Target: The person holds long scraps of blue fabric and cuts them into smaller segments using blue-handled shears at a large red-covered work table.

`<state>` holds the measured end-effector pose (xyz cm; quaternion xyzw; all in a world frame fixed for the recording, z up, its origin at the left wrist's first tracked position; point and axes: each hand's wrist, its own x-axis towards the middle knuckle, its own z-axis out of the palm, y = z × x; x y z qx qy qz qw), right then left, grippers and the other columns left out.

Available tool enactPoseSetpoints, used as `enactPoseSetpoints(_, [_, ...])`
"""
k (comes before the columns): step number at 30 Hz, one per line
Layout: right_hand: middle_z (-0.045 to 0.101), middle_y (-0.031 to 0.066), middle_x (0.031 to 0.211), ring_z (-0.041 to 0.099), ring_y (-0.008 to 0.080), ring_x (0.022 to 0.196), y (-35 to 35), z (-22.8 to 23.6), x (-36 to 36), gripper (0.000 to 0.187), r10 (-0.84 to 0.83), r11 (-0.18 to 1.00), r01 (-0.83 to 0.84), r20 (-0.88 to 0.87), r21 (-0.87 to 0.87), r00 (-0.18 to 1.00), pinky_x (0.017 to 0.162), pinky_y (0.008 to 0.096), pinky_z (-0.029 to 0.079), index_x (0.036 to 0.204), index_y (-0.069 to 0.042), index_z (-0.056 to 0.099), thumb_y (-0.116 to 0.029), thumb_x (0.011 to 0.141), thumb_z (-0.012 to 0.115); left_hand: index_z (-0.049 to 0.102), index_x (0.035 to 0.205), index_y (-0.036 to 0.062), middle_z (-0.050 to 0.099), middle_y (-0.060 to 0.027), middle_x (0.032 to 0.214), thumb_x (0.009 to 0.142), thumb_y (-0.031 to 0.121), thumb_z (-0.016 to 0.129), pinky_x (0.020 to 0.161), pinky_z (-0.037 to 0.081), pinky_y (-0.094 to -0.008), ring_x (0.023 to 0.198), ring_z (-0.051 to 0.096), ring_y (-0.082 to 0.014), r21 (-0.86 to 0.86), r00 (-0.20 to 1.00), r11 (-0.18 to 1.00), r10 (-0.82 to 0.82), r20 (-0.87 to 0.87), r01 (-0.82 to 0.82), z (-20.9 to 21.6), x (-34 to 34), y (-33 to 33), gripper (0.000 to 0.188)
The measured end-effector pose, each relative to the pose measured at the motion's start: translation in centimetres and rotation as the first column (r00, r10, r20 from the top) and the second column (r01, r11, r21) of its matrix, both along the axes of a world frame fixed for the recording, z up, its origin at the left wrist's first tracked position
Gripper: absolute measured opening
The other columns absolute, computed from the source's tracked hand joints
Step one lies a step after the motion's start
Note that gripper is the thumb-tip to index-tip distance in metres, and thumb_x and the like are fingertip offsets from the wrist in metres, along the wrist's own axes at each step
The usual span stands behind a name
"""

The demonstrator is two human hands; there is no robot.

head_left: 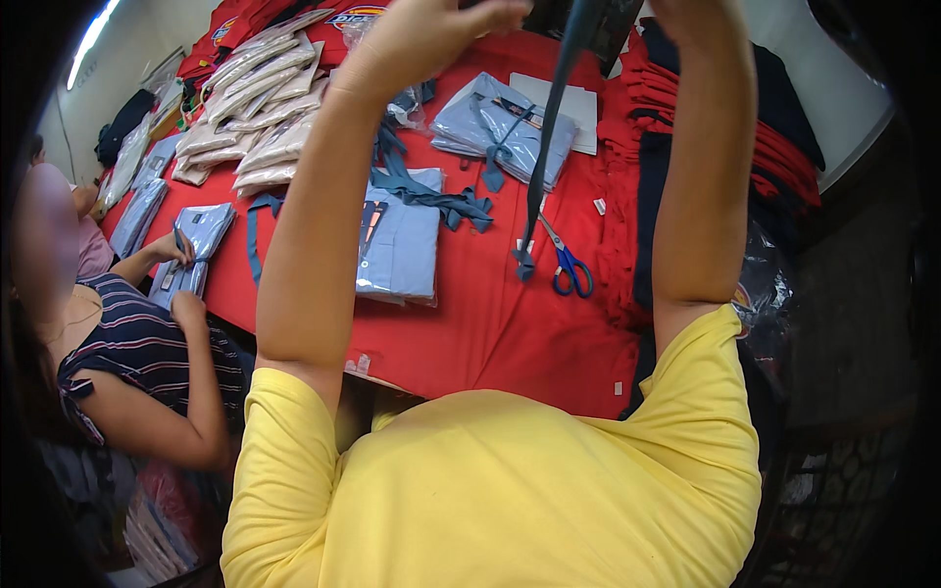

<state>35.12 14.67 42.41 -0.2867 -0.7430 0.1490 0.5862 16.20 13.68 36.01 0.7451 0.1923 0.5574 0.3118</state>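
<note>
Both my arms reach up to the top edge. My left hand (431,34) is partly cut off there, with a digit stretched out to the right and nothing seen in it. Only the wrist end of my right hand (686,12) shows, its fingers out of the picture. Between them a dark blue-grey fabric strip (559,113) hangs down; what holds its upper end is out of view. Below its knotted lower tip lie blue-handled scissors (569,269). A bagged light-blue shirt bundle (510,122) has a similar strip tied round it. Another bagged blue shirt (397,245) lies by my left forearm, with loose strips (431,196) on top.
Red cloth covers the table (490,333). Cream bagged garments (265,108) are piled at the far left; folded red and dark garments (676,108) are stacked at the right. At the left a person in a striped top (137,343) handles a bagged blue shirt (191,255).
</note>
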Motion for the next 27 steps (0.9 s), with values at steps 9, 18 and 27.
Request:
enactPoseSetpoints(9, [0.059,0.0004,0.063,0.05,0.0041,0.049,0.0,6.1,3.7,0.012,-0.035,0.987,0.049,-0.096,0.151,0.995,0.044,0.0183,0.039,0.084,-0.001,0.064,-0.012,0.088,0.062,0.062,0.101,0.0003,0.069,-0.0106,0.085,0.09,0.013,0.041,0.075,0.049,-0.0371,0.077,0.065,-0.0195,-0.376,0.904,0.926,-0.136,-0.404,-0.029,-16.1,-4.4,7.5,0.027])
enactPoseSetpoints(18, [0.059,0.0008,0.064,0.05,0.0045,0.049,2.0,5.5,1.6,0.011,-0.102,0.992,0.101,0.011,0.076,0.995,0.045,0.0188,0.04,0.086,-0.002,0.064,-0.012,0.088,0.061,0.055,0.121,-0.0006,0.064,-0.0144,0.109,0.09,0.02,0.052,0.089,0.044,-0.0298,0.104,0.06,-0.0206,-0.538,0.814,0.838,-0.372,-0.446,0.088,-10.8,-1.1,1.7,0.037])
enactPoseSetpoints(27, [0.059,0.0012,0.064,0.051,0.0049,0.05,2.3,6.9,1.0,0.01,-0.127,0.987,0.124,0.021,0.103,0.992,0.045,0.0193,0.04,0.088,-0.002,0.063,-0.013,0.088,0.061,0.027,0.144,0.0046,0.045,-0.0179,0.137,0.084,0.009,0.056,0.104,0.033,-0.0323,0.128,0.042,-0.0239,-0.411,0.916,0.908,-0.093,-0.391,-0.083,-12.5,-2.4,5.0,0.066])
